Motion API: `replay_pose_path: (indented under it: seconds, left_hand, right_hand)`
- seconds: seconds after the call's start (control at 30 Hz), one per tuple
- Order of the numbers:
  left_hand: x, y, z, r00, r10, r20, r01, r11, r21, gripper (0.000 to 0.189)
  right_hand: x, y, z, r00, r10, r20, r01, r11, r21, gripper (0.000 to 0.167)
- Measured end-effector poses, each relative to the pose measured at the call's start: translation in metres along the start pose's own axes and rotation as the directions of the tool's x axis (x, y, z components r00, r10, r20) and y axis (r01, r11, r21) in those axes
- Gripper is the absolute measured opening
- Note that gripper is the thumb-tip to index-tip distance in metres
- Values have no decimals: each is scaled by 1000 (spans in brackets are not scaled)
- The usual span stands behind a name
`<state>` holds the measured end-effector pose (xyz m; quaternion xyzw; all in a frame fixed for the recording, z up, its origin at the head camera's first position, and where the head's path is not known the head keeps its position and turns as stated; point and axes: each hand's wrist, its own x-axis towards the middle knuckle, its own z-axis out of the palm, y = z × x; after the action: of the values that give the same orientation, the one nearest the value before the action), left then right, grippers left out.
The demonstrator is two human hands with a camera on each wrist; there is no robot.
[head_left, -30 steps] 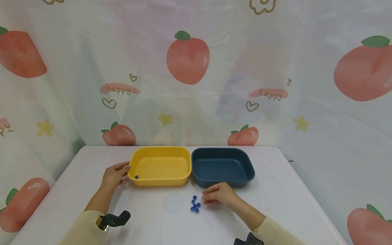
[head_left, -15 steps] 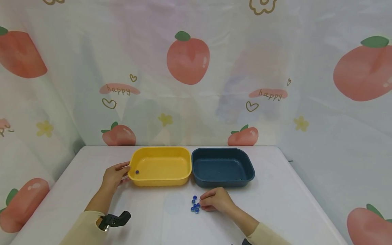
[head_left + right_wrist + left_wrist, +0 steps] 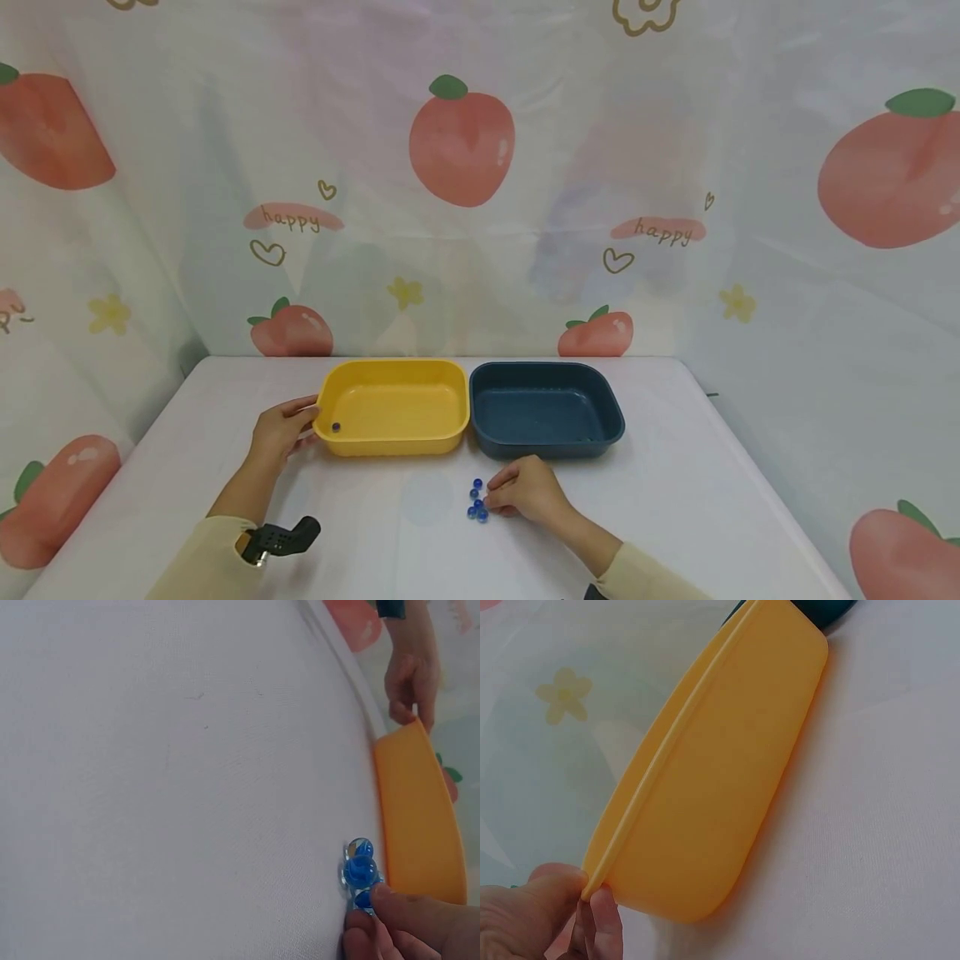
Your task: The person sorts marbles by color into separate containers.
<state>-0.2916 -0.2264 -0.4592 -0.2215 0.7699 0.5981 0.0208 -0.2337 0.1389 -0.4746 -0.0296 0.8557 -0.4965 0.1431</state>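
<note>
My left hand point(image 3: 277, 432) pinches the rim of the yellow plastic basin point(image 3: 393, 447) at its left end; in the left wrist view, thumb and fingers point(image 3: 607, 922) sit on either side of that rim. One dark marble point(image 3: 336, 427) lies inside the basin. On the table before the basins is a small cluster of blue glass marbles point(image 3: 482, 517). At the cluster's right edge, my right hand point(image 3: 528, 490) has its thumb and fingers round a blue marble point(image 3: 364, 898), mostly covered by them. Other marbles point(image 3: 361, 870) lie close by in the right wrist view.
A dark blue basin point(image 3: 551, 451) stands against the right side of the yellow one, with small specks at its front right inside. The white table point(image 3: 360, 533) ends at a peach-printed cloth backdrop point(image 3: 480, 267).
My right hand has come down and left to the marbles and closed on one. In the yellow basin the marble has rolled slightly. The left hand has stayed on the rim.
</note>
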Motion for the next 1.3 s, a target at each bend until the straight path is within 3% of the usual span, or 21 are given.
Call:
replay_pose_path:
  seconds: [0.27,0.6,0.97,1.3]
  left_hand:
    - [0,0,0,1000,3,-1,-3,1000,3,44]
    - [-1,-1,-1,1000,19,7,-19,1000,7,45]
    - [-2,2,-1,1000,17,5,-17,1000,3,45]
    - [-2,3,-2,1000,20,5,-20,1000,-6,44]
  right_hand:
    - [1,-2,0,1000,21,6,-21,1000,-7,15]
    - [4,1,-3,998,64,29,-65,996,55,17]
    - [3,-8,-9,998,50,29,-52,995,89,19]
    - [6,-25,-10,997,74,37,-75,996,48,21]
